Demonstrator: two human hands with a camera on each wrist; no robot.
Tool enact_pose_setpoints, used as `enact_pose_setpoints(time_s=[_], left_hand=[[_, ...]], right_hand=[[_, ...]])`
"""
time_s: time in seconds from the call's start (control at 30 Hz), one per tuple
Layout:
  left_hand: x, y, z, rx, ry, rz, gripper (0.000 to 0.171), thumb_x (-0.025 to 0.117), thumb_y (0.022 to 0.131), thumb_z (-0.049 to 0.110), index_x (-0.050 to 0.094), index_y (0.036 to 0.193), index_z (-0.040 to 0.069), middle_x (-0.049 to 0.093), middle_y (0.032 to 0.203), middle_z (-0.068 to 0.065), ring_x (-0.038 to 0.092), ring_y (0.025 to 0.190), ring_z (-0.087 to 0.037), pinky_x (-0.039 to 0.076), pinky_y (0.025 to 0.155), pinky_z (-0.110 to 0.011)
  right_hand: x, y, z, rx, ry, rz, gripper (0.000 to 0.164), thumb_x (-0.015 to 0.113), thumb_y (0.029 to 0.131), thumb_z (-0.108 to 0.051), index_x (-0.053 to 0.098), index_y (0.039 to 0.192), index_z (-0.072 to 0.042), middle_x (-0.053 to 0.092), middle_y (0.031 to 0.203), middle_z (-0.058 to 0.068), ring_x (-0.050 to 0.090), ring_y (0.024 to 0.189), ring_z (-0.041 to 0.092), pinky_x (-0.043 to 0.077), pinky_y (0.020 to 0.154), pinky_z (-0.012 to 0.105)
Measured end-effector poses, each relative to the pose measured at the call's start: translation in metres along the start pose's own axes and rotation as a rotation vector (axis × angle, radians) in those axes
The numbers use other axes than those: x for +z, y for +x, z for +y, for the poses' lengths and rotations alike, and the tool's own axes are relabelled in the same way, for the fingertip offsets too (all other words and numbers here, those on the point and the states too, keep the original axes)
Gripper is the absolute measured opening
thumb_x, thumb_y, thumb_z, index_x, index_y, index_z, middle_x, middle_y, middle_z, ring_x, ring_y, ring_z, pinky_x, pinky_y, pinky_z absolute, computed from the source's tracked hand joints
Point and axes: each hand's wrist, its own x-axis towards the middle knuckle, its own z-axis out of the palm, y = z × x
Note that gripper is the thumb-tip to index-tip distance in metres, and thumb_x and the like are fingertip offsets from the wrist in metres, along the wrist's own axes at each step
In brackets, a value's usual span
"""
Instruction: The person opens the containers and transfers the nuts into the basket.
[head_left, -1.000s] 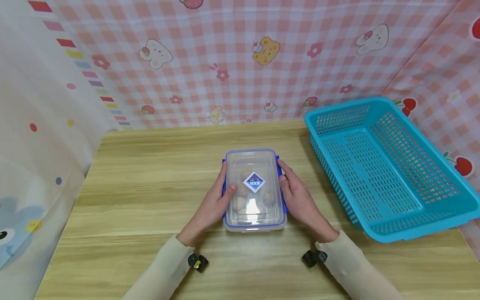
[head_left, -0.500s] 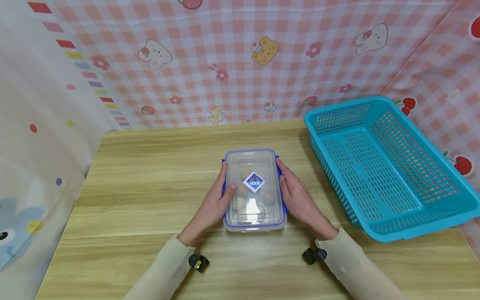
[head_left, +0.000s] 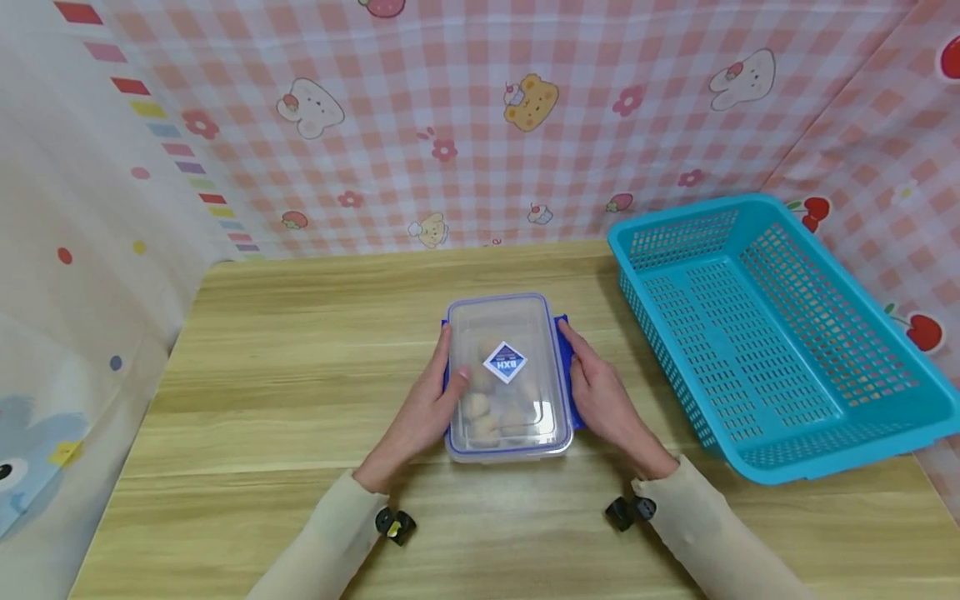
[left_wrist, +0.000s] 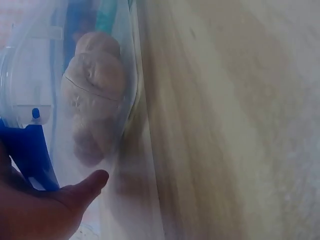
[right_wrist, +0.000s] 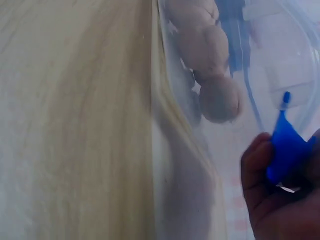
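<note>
A clear plastic food container (head_left: 517,320) with a blue-edged lid and a diamond label (head_left: 506,362) sits in the middle of the table. Through its wall show several round, pale brown lumps (left_wrist: 95,75). My left hand (head_left: 423,408) grips the left side, its thumb over the lid's edge and its fingers by the blue left latch (left_wrist: 30,155), which sticks outward. On the opposite side my right hand (head_left: 606,406) holds the blue right latch (right_wrist: 290,150), swung out from the wall, with curled fingers around it. Part of each latch is hidden by the hands.
A large turquoise basket (head_left: 723,333) with slotted walls stands on the right of the wooden table (head_left: 300,358). Checked cloth (head_left: 375,100) hangs behind, and a pale printed curtain (head_left: 90,250) is on the left. Both forearms carry small black wrist devices (head_left: 395,525).
The right latch now stands out from the container's side. The container has shifted slightly left, and the lumps inside have changed position. My right fingers have moved a little outward with the latch.
</note>
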Motion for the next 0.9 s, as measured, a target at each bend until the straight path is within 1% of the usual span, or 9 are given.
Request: enact_pose_setpoints(time_s=[0.07, 0.13, 0.23, 0.4, 0.5, 0.6, 0.7, 0.8, 0.9], left_hand=[[0.000, 0.000, 0.001, 0.004, 0.000, 0.001, 0.070, 0.042, 0.113, 0.026, 0.000, 0.167, 0.011, 0.004, 0.173, -0.013, 0.009, 0.158, -0.029, 0.011, 0.128, -0.047], [0.001, -0.001, 0.004, 0.000, -0.001, -0.007, 0.070, 0.042, 0.113, 0.026, 0.000, 0.167, 0.011, 0.004, 0.173, -0.013, 0.009, 0.158, -0.030, 0.012, 0.128, -0.047], [0.000, -0.002, 0.005, -0.016, -0.008, -0.009, 0.071, 0.043, 0.113, 0.028, 0.000, 0.168, 0.014, 0.004, 0.173, -0.013, 0.010, 0.158, -0.032, 0.013, 0.127, -0.049], [-0.001, -0.002, 0.005, -0.043, -0.011, -0.021, 0.072, 0.042, 0.113, 0.036, 0.001, 0.168, 0.018, 0.004, 0.174, -0.010, 0.011, 0.158, -0.033, 0.015, 0.126, -0.052], [-0.003, -0.004, 0.004, -0.057, -0.012, -0.021, 0.072, 0.042, 0.112, 0.041, 0.001, 0.168, 0.021, 0.005, 0.174, -0.007, 0.011, 0.158, -0.031, 0.016, 0.126, -0.051], [-0.005, -0.006, 0.004, -0.068, -0.029, -0.011, 0.070, 0.042, 0.112, 0.042, 0.003, 0.168, 0.023, 0.007, 0.173, -0.005, 0.013, 0.157, -0.029, 0.017, 0.126, -0.048], [-0.007, -0.008, 0.004, -0.084, -0.055, 0.002, 0.068, 0.042, 0.112, 0.040, 0.006, 0.168, 0.025, 0.011, 0.173, -0.003, 0.019, 0.156, -0.028, 0.021, 0.126, -0.046], [-0.009, -0.010, 0.004, -0.093, -0.096, 0.018, 0.068, 0.043, 0.113, 0.038, 0.008, 0.168, 0.023, 0.019, 0.171, -0.007, 0.030, 0.153, -0.031, 0.030, 0.122, -0.048], [-0.011, -0.013, 0.003, -0.098, -0.126, 0.041, 0.067, 0.043, 0.113, 0.036, 0.011, 0.168, 0.018, 0.031, 0.168, -0.013, 0.040, 0.148, -0.032, 0.037, 0.119, -0.048]], right_hand=[[-0.001, 0.000, 0.002, 0.021, 0.002, 0.004, 0.052, 0.035, 0.110, -0.003, 0.035, 0.161, -0.006, 0.037, 0.161, 0.024, 0.049, 0.139, 0.040, 0.039, 0.117, 0.055], [-0.003, 0.000, 0.002, 0.018, -0.007, -0.018, 0.052, 0.034, 0.110, -0.004, 0.034, 0.162, -0.006, 0.034, 0.163, 0.022, 0.039, 0.146, 0.039, 0.032, 0.121, 0.054], [-0.006, 0.001, 0.002, 0.006, -0.035, -0.032, 0.051, 0.034, 0.110, -0.005, 0.034, 0.162, -0.005, 0.034, 0.164, 0.023, 0.034, 0.149, 0.040, 0.028, 0.123, 0.054], [-0.010, -0.001, 0.004, 0.031, -0.054, -0.043, 0.049, 0.035, 0.111, -0.009, 0.035, 0.160, -0.002, 0.041, 0.159, 0.025, 0.037, 0.147, 0.041, 0.030, 0.122, 0.056], [-0.012, -0.003, 0.005, 0.050, -0.042, -0.046, 0.050, 0.037, 0.112, -0.014, 0.034, 0.160, 0.000, 0.046, 0.156, 0.025, 0.038, 0.147, 0.041, 0.029, 0.122, 0.056], [-0.015, -0.006, 0.005, 0.073, -0.028, -0.051, 0.053, 0.039, 0.113, -0.021, 0.032, 0.161, -0.001, 0.046, 0.156, 0.023, 0.038, 0.148, 0.041, 0.027, 0.123, 0.056], [-0.017, -0.009, 0.004, 0.092, 0.005, -0.064, 0.056, 0.040, 0.113, -0.026, 0.029, 0.163, -0.003, 0.043, 0.159, 0.021, 0.048, 0.141, 0.039, 0.032, 0.121, 0.056], [-0.019, -0.011, 0.002, 0.087, 0.031, -0.065, 0.058, 0.042, 0.113, -0.030, 0.027, 0.164, -0.005, 0.041, 0.161, 0.020, 0.054, 0.135, 0.039, 0.040, 0.116, 0.056], [-0.020, -0.013, -0.002, 0.065, 0.026, -0.056, 0.059, 0.043, 0.113, -0.033, 0.027, 0.164, -0.007, 0.038, 0.163, 0.019, 0.051, 0.138, 0.039, 0.043, 0.114, 0.055]])
